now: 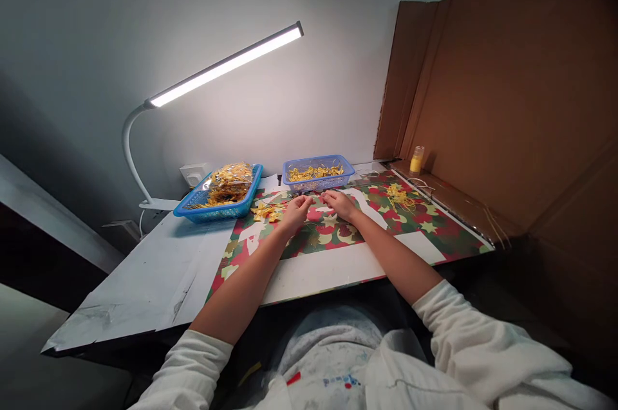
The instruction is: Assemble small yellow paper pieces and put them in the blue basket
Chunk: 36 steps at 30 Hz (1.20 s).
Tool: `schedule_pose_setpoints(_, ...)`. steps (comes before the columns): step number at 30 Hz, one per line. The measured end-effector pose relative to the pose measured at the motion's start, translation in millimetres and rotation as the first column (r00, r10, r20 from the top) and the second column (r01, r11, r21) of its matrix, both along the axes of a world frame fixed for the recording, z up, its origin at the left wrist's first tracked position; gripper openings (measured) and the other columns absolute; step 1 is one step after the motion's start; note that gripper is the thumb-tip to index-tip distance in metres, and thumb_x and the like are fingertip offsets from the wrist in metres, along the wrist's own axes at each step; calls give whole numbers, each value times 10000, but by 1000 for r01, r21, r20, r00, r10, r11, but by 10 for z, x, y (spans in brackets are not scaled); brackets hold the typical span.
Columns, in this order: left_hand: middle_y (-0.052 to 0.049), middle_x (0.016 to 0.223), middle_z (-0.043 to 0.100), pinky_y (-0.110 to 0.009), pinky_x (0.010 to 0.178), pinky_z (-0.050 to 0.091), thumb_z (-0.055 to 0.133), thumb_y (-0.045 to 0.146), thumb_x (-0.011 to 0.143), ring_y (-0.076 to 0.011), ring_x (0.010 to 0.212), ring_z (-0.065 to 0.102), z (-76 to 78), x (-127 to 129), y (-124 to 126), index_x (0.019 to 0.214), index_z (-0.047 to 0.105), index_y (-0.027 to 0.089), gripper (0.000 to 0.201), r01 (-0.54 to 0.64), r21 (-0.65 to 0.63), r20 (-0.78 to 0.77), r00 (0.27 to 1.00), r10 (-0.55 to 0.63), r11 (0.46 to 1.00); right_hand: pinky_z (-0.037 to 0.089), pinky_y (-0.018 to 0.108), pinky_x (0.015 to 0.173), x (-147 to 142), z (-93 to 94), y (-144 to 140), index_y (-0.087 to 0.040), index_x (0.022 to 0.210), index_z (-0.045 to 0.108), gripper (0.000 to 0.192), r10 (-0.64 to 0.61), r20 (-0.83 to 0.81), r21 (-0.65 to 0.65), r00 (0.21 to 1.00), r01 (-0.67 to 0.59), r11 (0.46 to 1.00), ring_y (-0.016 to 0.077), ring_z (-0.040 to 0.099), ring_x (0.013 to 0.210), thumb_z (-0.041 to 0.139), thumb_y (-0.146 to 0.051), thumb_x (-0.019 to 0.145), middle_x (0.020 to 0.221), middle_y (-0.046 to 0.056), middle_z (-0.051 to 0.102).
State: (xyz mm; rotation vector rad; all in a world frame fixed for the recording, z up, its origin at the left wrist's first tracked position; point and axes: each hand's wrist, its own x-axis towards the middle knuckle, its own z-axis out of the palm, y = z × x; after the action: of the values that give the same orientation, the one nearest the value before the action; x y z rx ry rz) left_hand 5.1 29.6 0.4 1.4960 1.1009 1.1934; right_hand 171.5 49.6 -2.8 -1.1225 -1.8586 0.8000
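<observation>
Over the patterned tabletop sheet [328, 242], my left hand [298, 212] has its fingers pinched together. My right hand [339, 204] is a short gap away, its fingertips also pinched and pointing toward the left ones. Whatever lies between the fingers is too small to name. Small yellow star-like pieces [265, 212] lie just left of my left hand. Beyond both hands stands a blue-violet basket [318, 185] of gold pieces with thin strings. To the right of my right hand rests a loose bundle of yellow cord [400, 199].
At left a blue basket [212, 212] holds a clear bag [232, 178] of gold pieces. A lit lamp [226, 65] reaches over the table from the left. A small jar with yellow contents [416, 160] stands at the back right, beside a tall cardboard panel [506, 88].
</observation>
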Motion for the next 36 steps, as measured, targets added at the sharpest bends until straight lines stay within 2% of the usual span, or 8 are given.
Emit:
schedule_pose_setpoints(8, 88, 474, 323, -199, 410, 215, 622, 529, 746, -53, 392, 277, -7, -11, 16, 711, 553, 165, 372, -23, -1, 18, 1000, 23, 1000, 350, 235, 552, -11, -49, 28, -218, 644, 474, 352, 47, -23, -42, 999, -48, 998, 133, 423, 588, 394, -490, 854, 610, -16, 463)
schedule_pose_setpoints(18, 94, 476, 306, -189, 395, 209, 644, 536, 727, -43, 382, 262, 1, 8, -5, 721, 572, 154, 389, 1, -28, 33, 999, 0, 1000, 298, 234, 552, -12, -49, 26, -212, 622, 426, 349, 81, 17, 9, 997, -81, 997, 115, 372, 555, 381, -475, 848, 575, -42, 397)
schedule_pose_setpoints(24, 94, 484, 309, -185, 392, 212, 640, 546, 716, -40, 382, 262, 9, 7, -12, 717, 560, 155, 399, -10, -42, 28, 1000, 11, 999, 335, 232, 585, -11, 7, -8, -214, 740, 523, 314, -59, 51, -39, 997, 61, 997, 127, 483, 633, 370, -443, 892, 677, -22, 560)
schedule_pose_setpoints(28, 97, 490, 305, -184, 396, 204, 636, 558, 702, -38, 389, 256, 15, 14, -15, 715, 553, 153, 414, -23, -50, 19, 1000, 24, 998, 322, 242, 613, 24, 30, -36, -215, 846, 586, 250, -245, 256, 54, 935, 239, 970, 146, 530, 703, 457, -423, 896, 764, 1, 638)
schedule_pose_setpoints(32, 96, 478, 313, -184, 410, 214, 636, 552, 706, -42, 398, 258, 50, 8, -12, 716, 551, 155, 406, -18, -60, 47, 999, 20, 998, 373, 262, 711, 60, -36, 5, -188, 768, 650, 221, -292, 428, 146, 855, 253, 956, 174, 548, 855, 569, -368, 866, 891, 54, 641)
schedule_pose_setpoints(36, 99, 463, 293, -193, 417, 213, 619, 540, 738, -53, 398, 248, 100, -18, 5, 732, 550, 162, 385, -37, -47, 84, 996, 41, 998, 417, 317, 824, 64, -76, 36, -182, 770, 707, 143, -337, 467, 187, 817, 282, 941, 242, 518, 1037, 703, -325, 765, 1030, 100, 614)
